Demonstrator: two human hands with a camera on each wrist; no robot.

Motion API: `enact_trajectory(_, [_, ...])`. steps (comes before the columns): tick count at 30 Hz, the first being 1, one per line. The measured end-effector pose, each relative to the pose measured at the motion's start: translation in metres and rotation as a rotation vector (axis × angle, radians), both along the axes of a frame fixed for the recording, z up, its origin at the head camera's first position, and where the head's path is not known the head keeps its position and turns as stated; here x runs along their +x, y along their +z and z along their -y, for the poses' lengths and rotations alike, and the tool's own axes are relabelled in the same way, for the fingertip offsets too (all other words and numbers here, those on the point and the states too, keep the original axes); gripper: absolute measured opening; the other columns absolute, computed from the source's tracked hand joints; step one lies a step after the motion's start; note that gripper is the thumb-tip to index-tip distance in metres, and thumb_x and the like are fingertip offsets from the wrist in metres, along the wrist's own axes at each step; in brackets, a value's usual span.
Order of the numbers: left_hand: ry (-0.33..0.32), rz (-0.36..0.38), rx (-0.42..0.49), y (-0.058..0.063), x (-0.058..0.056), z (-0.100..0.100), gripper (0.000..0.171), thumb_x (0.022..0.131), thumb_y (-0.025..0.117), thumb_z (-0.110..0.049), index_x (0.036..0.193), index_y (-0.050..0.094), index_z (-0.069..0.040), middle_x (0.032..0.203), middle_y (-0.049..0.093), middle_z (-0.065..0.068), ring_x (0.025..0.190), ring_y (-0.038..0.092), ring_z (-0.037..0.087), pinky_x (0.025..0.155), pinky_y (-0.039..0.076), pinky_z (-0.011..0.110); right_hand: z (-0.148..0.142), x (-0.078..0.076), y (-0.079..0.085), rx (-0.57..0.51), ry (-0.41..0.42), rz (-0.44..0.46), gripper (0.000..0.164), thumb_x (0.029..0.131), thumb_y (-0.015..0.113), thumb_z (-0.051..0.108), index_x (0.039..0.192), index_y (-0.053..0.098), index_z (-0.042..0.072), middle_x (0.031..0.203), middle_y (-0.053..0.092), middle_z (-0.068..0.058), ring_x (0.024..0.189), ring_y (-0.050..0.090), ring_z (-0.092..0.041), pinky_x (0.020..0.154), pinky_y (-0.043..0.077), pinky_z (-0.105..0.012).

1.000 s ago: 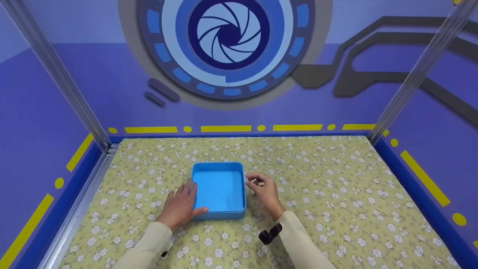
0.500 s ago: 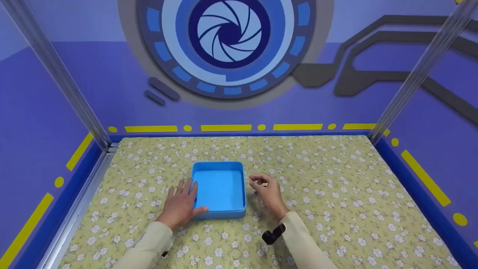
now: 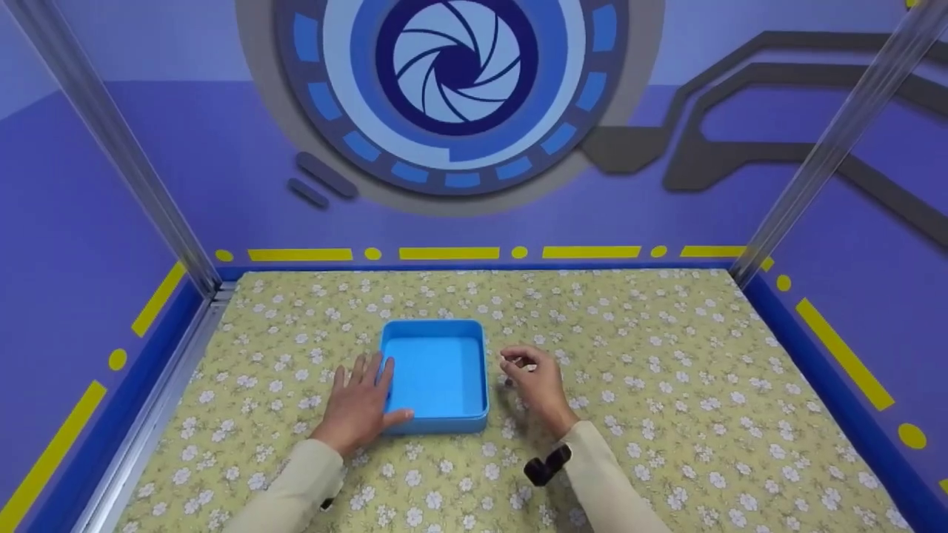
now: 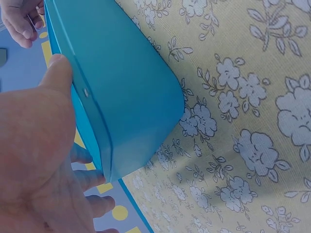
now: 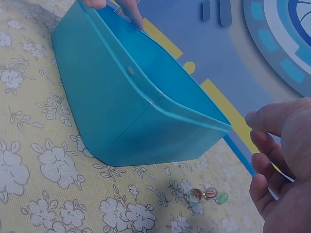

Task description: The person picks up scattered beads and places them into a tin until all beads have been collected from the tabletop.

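A square, open-topped blue plastic box (image 3: 437,377) rests on the flowered cloth, its bare floor showing in the head view. My left hand (image 3: 354,409) rests on the box's near left corner, fingers spread along the left side and thumb over the front rim. In the left wrist view that thumb (image 4: 58,73) touches the rim. My right hand (image 3: 537,381) hovers just right of the box with loosely bent fingers and nothing in them. Below it, three small glass marbles (image 5: 210,193) lie close together on the cloth, two with reddish swirls and one green; in the head view the hand mostly hides them.
The flowered tablecloth (image 3: 666,414) covers the whole table top. Blue-purple panels (image 3: 459,229) with yellow dashes enclose it at the back and sides. Metal posts (image 3: 822,141) stand at the back corners. A black wrist camera (image 3: 548,466) sits at the right cuff.
My right hand has drawn away from the box's right rim, a little to the right. The left hand and the box stay where they were.
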State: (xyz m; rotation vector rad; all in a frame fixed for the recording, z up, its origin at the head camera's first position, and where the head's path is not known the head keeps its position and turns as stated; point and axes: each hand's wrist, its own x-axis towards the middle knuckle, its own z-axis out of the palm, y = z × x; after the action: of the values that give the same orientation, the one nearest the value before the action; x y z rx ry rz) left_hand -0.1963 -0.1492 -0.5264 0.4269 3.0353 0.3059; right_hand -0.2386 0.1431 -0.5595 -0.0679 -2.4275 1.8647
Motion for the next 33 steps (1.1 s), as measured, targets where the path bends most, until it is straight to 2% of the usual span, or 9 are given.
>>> enact_trajectory(11, [-0.004,-0.005,0.027,-0.001,0.0,0.001,0.089,0.086,0.064,-0.055,0.151,0.031,-0.003,0.157,0.026,0.021,0.145,0.023,0.044,0.113,0.017,0.067,-0.004,0.003,-0.003,0.026,-0.003,-0.027,0.02,0.088,0.069,0.009,0.106,0.071,0.002,0.1,0.069,-0.012,0.085,0.058,-0.017,0.061,0.047,-0.022])
enact_trajectory(19, [-0.001,0.006,0.005,0.001,0.001,0.0,0.089,0.086,0.063,-0.056,0.151,0.03,-0.004,0.158,0.025,0.021,0.146,0.023,0.043,0.114,0.017,0.066,0.001,0.018,0.023,0.042,0.012,-0.04,0.015,0.087,0.066,0.0,0.102,0.07,-0.002,0.101,0.068,-0.023,0.088,0.059,-0.03,0.059,0.046,-0.02])
enact_trajectory(22, [-0.005,-0.003,0.005,0.001,0.001,0.0,0.09,0.086,0.062,-0.057,0.151,0.031,-0.003,0.158,0.026,0.021,0.145,0.023,0.044,0.114,0.018,0.066,0.0,0.013,0.014,0.039,0.0,-0.032,0.015,0.087,0.066,0.001,0.102,0.071,0.0,0.102,0.069,-0.022,0.089,0.059,-0.03,0.057,0.046,-0.02])
enact_trajectory(27, [-0.005,-0.013,0.008,-0.001,0.0,0.0,0.09,0.086,0.062,-0.057,0.151,0.031,-0.003,0.157,0.027,0.021,0.145,0.025,0.044,0.114,0.018,0.066,-0.004,0.004,-0.008,0.04,-0.013,-0.029,0.016,0.088,0.068,0.005,0.103,0.072,0.002,0.101,0.07,-0.015,0.086,0.059,-0.021,0.057,0.045,-0.02])
enact_trajectory(33, [0.0,-0.011,0.002,-0.002,0.0,0.001,0.09,0.087,0.062,-0.057,0.151,0.03,-0.003,0.158,0.026,0.021,0.145,0.023,0.044,0.114,0.017,0.066,-0.006,0.004,-0.015,0.025,-0.01,-0.012,0.017,0.088,0.068,0.008,0.104,0.071,0.004,0.099,0.069,-0.009,0.085,0.058,-0.018,0.061,0.048,-0.023])
